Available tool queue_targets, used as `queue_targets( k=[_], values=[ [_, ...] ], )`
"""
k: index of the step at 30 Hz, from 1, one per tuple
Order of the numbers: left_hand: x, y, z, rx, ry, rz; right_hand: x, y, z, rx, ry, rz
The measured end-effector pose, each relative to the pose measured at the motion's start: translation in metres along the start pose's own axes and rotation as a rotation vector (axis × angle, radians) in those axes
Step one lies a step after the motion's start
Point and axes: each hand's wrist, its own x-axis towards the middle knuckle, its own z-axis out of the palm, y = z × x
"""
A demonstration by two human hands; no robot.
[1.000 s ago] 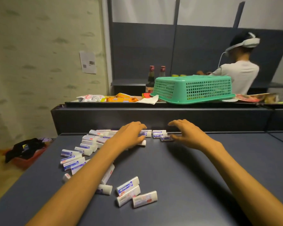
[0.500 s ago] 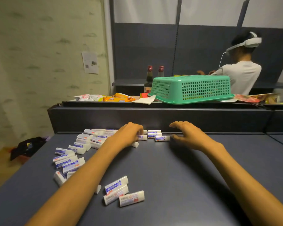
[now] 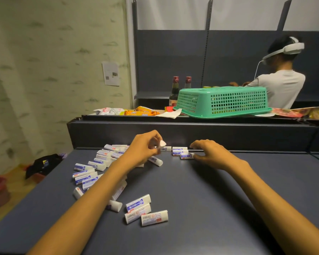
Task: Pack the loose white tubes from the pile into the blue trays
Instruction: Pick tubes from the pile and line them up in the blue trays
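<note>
the left hand [image 3: 145, 147] is raised just above the tabletop [image 3: 219, 199] near its far edge, its fingers [image 3: 156, 137] curled and clamped on one white tube [image 3: 162, 143], whose round end faces the camera. the right hand [image 3: 208, 153] rests low on the tabletop beside it, fingers spread and bent, the tips touching a short tube [image 3: 186, 156] at the end of a small row of tubes [image 3: 179, 150] lined up against the far edge. that edge meets a dark raised ledge [image 3: 173, 133], so there is no room past the row

the loose pile [image 3: 98, 164] of white tubes with blue labels spreads along the left side of the tabletop, from the far edge toward the left arm, some lying partly under the forearm. another tube [image 3: 156, 161] lies just below the left hand. three more tubes [image 3: 145, 212] sit together nearer the camera, between the two arms, with one stray tube [image 3: 115, 206] just to their left. the right half of the tabletop and the near middle are bare dark surface

beyond the ledge stands an upturned green basket [image 3: 223, 102], snack packets [image 3: 136, 112] and two bottles [image 3: 180, 87]; a person in a headset [image 3: 282, 83] faces away
</note>
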Motion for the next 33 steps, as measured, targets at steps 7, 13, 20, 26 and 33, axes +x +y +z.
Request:
queue_targets(
  k=[7, 13, 20, 26, 33],
  values=[
    [-0.015, -0.006, -0.007, -0.062, 0.013, -0.027, 0.006, 0.008, 0.015, 0.035, -0.057, 0.043],
    [-0.018, -0.011, -0.009, -0.007, 0.034, 0.055, 0.008, 0.010, 0.017, 0.135, -0.077, 0.077],
    [-0.021, -0.016, -0.009, 0.039, 0.066, 0.140, -0.001, 0.005, 0.009, 0.501, 0.099, 0.132],
    [-0.025, -0.018, -0.010, 0.033, 0.057, 0.167, -0.011, -0.004, 0.008, 0.917, 0.135, 0.120],
    [-0.034, -0.024, -0.016, 0.030, 0.062, 0.216, -0.020, -0.026, 0.011, 0.948, 0.249, 0.150]
  ],
)
